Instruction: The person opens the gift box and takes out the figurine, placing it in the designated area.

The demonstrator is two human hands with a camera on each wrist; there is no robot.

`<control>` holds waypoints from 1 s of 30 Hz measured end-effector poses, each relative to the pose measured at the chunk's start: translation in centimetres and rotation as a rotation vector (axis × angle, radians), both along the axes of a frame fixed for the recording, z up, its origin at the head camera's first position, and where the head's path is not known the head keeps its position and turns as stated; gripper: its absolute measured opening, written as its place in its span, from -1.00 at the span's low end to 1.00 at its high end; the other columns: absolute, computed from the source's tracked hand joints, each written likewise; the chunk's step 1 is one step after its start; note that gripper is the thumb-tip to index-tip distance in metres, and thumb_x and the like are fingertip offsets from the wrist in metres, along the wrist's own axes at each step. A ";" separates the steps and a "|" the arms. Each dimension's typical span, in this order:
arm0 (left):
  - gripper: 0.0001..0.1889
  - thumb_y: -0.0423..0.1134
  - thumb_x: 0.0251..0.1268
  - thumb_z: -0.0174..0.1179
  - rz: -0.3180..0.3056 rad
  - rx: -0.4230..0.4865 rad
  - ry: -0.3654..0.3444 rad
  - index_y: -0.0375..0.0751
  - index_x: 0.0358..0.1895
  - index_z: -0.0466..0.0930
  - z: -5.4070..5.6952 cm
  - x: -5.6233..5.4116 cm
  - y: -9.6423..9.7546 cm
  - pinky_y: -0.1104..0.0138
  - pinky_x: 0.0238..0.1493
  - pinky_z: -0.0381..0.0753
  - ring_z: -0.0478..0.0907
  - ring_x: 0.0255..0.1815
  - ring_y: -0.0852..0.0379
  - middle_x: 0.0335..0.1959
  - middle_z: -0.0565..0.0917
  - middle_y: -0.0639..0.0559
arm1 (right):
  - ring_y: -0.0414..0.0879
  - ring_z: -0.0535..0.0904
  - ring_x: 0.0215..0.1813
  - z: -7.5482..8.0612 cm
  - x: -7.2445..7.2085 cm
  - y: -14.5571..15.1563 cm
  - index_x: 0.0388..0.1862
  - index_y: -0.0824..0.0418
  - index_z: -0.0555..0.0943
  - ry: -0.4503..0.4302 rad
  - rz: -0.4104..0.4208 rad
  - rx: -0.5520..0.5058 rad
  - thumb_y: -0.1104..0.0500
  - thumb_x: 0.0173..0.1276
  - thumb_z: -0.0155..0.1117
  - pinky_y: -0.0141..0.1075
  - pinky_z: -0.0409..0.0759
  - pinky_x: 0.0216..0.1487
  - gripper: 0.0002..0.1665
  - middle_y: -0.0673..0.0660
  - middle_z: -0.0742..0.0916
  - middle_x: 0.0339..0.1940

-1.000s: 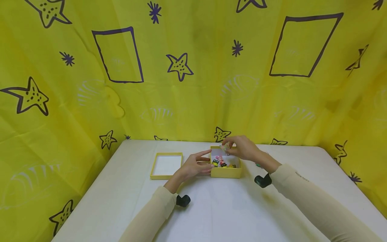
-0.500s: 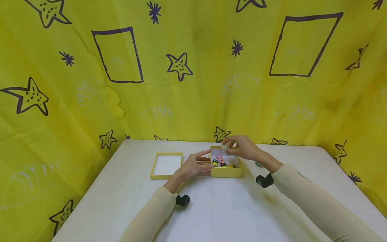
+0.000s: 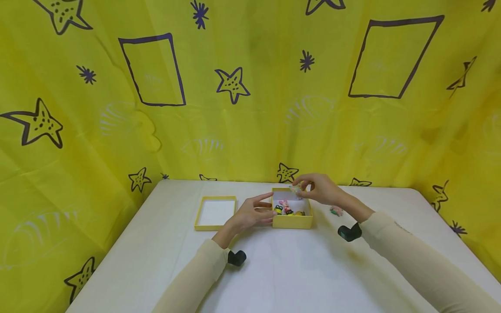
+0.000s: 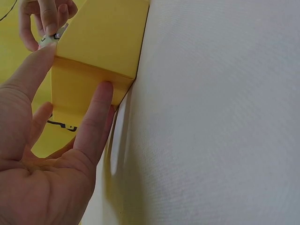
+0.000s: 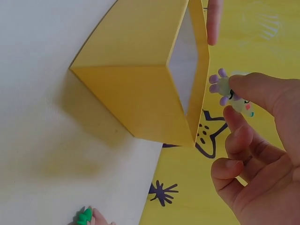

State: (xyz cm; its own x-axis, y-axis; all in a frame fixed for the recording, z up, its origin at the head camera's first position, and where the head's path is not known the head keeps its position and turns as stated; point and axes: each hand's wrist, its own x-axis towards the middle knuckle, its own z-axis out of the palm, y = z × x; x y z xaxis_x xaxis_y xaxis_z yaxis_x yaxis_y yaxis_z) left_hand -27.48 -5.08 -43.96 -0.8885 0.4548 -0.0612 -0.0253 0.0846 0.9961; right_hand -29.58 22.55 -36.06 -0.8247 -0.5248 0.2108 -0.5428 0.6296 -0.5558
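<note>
A pale figurine with purple knobs (image 5: 224, 86) was pinched by the right hand (image 3: 322, 189) above an open yellow rectangular box (image 3: 292, 222), touched by the outspread left hand (image 3: 249, 215).

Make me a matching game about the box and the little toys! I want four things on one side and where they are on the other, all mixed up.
Things:
1. box lid
2. pink-and-green toy
3. toy with purple knobs
4. pink long-eared figure

Places:
A. pinched by the right hand
B. on the table, left of the yellow box
C. inside the yellow box
D. on the table, right of the yellow box

Right pairs: 1-B, 2-D, 3-A, 4-C
</note>
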 end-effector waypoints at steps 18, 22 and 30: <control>-0.21 -0.39 0.31 0.41 0.003 0.005 -0.002 -0.08 0.58 0.30 0.2 0.1 0.0 0.19 0.00 0.77 0.66 0.10 -0.03 0.31 0.50 -0.31 | -0.06 0.48 -0.45 0.0 0.4 3.0 0.07 0.21 0.73 -0.011 -0.042 -0.024 0.24 0.35 0.47 -0.36 0.50 -0.50 -0.68 0.11 0.72 -0.24; -0.21 -0.37 0.31 0.42 0.002 -0.002 0.000 -0.06 0.58 0.30 0.1 0.1 0.0 0.19 0.00 0.77 0.65 0.12 -0.03 0.31 0.51 -0.30 | -0.07 0.48 -0.47 0.1 0.5 3.6 0.08 0.18 0.73 -0.015 -0.059 -0.013 0.22 0.36 0.48 -0.36 0.47 -0.51 -0.68 0.10 0.73 -0.24; -0.21 -0.36 0.30 0.42 -0.003 0.003 0.004 -0.04 0.58 0.31 0.1 0.0 0.0 0.20 0.01 0.77 0.64 0.14 -0.04 0.32 0.50 -0.31 | -0.07 0.48 -0.48 0.4 1.0 5.0 0.11 0.18 0.72 -0.031 -0.106 -0.005 0.19 0.37 0.47 -0.35 0.44 -0.56 -0.65 0.13 0.74 -0.22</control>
